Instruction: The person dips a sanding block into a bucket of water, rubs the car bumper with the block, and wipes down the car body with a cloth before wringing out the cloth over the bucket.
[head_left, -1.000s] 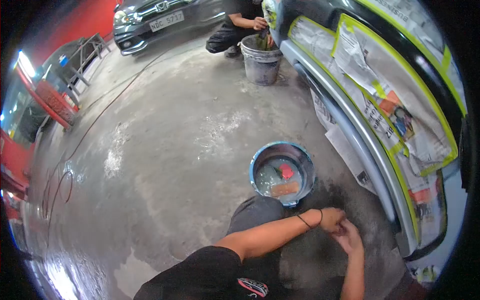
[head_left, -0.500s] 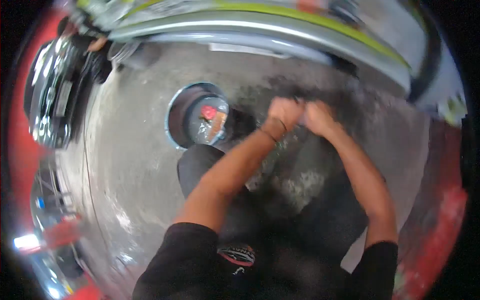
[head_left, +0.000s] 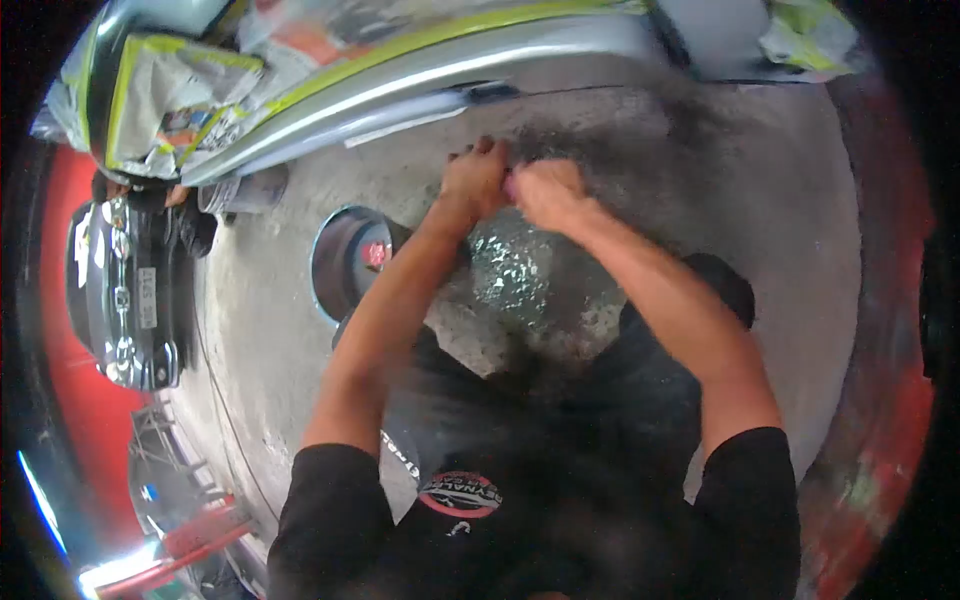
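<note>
My left hand (head_left: 475, 182) and my right hand (head_left: 550, 192) are close together over the wet floor, both with fingers closed. Between them shows a small bit of a soft-looking pinkish thing (head_left: 512, 186); most of it is hidden in the fists, so its kind cannot be made out. Left of my left forearm stands a blue-rimmed bucket (head_left: 318, 262) with water inside. A red-pink lump (head_left: 375, 253) lies in it, and my forearm covers part of the bucket's right side. Below my hands, between my knees, a shiny puddle (head_left: 510, 265) spreads on the concrete.
A silver car panel (head_left: 420, 75) edged with yellow-green masking tape runs across the top. A second bucket (head_left: 245, 192) stands near a person (head_left: 195, 222) at upper left. Beyond is a dark car (head_left: 125, 290). A cable (head_left: 225, 410) crosses the floor at left.
The view has turned, so the panel slants and more of the dark car shows. Both fists appear further left and higher. The brown piece in the bucket is now out of sight.
</note>
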